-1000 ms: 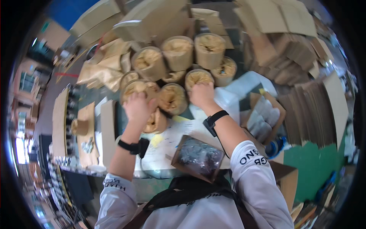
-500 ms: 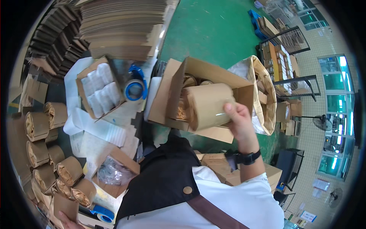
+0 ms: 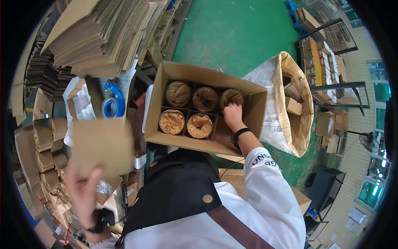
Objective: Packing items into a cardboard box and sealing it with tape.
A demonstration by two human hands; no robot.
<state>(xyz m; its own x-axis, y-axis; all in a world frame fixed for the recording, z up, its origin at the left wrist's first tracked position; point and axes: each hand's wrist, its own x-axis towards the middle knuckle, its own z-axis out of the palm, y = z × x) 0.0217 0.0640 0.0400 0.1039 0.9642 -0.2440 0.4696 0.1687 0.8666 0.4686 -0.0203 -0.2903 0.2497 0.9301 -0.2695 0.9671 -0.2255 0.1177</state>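
An upright carton (image 3: 248,143) with cardboard dividers stands before me, with several brown paper-wrapped cylinders in its compartments. My right hand (image 3: 233,115) reaches into it, fingers closed at the top of the far right paper-wrapped cylinder (image 3: 230,98). The fingertips are partly hidden. In front of that hand, the near right compartment shows dark inside walls. My left hand (image 3: 85,186) grips another paper-wrapped cylinder (image 3: 103,145) from below, left of the carton. This one is blurred by motion.
Flat cardboard (image 3: 103,37) is stacked at the far left. A blue tape dispenser (image 3: 115,99) lies beside a small box of white-wrapped items (image 3: 83,103). More wrapped cylinders (image 3: 45,162) are piled at left. A white and tan sack (image 3: 286,112) holding cardboard pieces stands right of the carton.
My right hand has lowered its wrapped cylinder from above the carton into the far right compartment. My left hand has lifted a cylinder from the pile and moved it toward the carton. The view has shifted.
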